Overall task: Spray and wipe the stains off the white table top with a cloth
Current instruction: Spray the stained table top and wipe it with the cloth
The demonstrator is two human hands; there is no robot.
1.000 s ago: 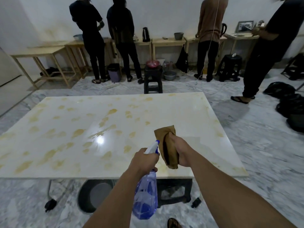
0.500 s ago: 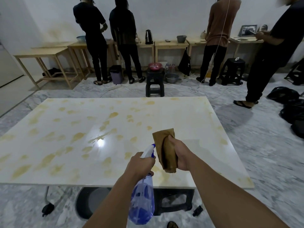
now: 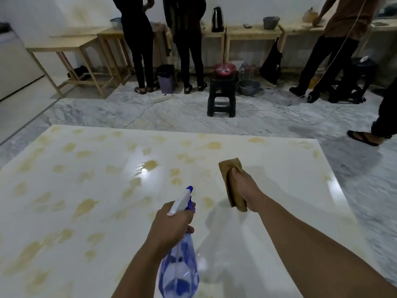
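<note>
The white table top [image 3: 279, 222] fills the lower part of the view, with several yellowish stains [image 3: 84, 206] spread over its left and middle. My left hand [image 3: 169, 224] grips the neck of a clear blue spray bottle [image 3: 179, 274], its white nozzle pointing forward over the table. My right hand [image 3: 247, 190] holds a folded brown cloth [image 3: 228, 179] above the table's right half. Whether the cloth touches the surface I cannot tell.
Beyond the table's far edge a black plastic stool [image 3: 221, 97] stands on the marble floor, with cables lying around it. Several people [image 3: 139, 41] stand at wooden benches [image 3: 71, 46] along the back wall. A sandalled foot [image 3: 365, 137] is near the table's far right corner.
I have come closer, so both hands now reach out over the table top. The right hand with the cloth moved forward and to the right, away from the spray bottle.
</note>
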